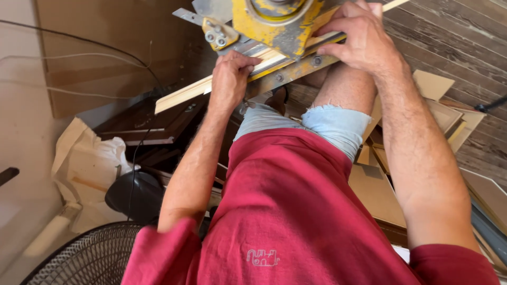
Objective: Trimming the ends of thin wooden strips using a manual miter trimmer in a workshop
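So here's the setup: a long strip of pale wood moulding (pixel 232 79) lies across the bed of a yellow mitre saw (pixel 274 24), sticking out well past it on the left. The left hand (pixel 229 79) is curled down over the strip just left of the saw, pressing it against the fence. The right hand (pixel 362 37) is clamped on the strip just right of the saw, fingers wrapped over the edge. Both sit really close to the saw body, which is what worries me: if the strip kicks or slides, those fingers could go straight toward the blade. Offcut boards (pixel 433 84) litter the floor right of the saw, and a fan (pixel 90 258) sits well below it.
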